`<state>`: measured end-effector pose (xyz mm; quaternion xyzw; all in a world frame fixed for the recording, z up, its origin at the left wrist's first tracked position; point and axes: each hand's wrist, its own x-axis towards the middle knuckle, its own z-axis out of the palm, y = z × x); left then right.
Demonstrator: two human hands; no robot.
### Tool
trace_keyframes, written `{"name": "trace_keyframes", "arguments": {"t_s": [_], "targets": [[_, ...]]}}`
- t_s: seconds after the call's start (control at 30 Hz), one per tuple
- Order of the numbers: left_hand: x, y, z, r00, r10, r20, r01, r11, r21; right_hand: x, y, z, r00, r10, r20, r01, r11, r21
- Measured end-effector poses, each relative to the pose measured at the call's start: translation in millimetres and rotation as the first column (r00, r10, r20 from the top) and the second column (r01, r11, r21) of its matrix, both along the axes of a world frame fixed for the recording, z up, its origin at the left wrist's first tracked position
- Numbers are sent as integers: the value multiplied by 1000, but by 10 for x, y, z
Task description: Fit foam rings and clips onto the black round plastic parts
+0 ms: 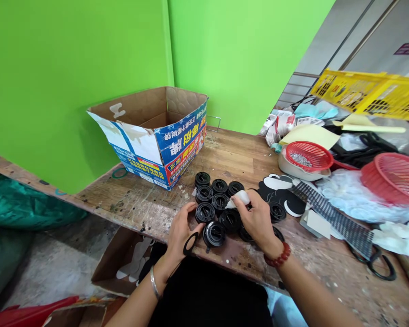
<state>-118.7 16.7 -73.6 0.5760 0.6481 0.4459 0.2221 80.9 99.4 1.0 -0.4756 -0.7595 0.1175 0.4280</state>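
Several black, round, ridged plastic discs [220,201] lie in a cluster on the worn wooden table, some apparently stacked. My left hand [181,232] curls its thumb and forefinger around the edge of the near-left disc [205,212]. A black oval loop [190,244] hangs against that hand; what it belongs to is hidden. In my right hand [257,220] is a small white squeeze bottle [241,198], tilted with its narrow nozzle pointing down left over the discs. Some discs are partly covered by my right hand.
An open cardboard box [163,150] stands behind the discs against a green wall. To the right lie black-and-white cut pieces [274,193], a checked strip [334,218], black-handled scissors [381,268], red baskets [308,156] and a yellow crate [368,93]. The table's front edge is close.
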Motion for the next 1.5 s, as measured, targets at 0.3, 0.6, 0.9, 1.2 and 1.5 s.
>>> {"name": "trace_keyframes", "arguments": {"t_s": [0.3,0.6,0.9,1.2,1.5], "targets": [[-10,8,-81,1000,10,5,-10,1000,14,196,158,-2,906,-185,-381,51,941,-334],[-30,31,-113,1000,1,7,-1,1000,27,549,382,-65,749,-313,-584,46,904,-426],[-29,35,-120,1000,3,3,-3,1000,20,324,320,-101,912,-208,-354,64,923,-379],[-21,27,-93,1000,7,10,-7,999,35,220,339,-82,972,-138,-191,96,971,-217],[-18,28,-82,1000,9,18,-10,1000,24,356,380,-12,989,-142,-33,141,989,-32]]}}
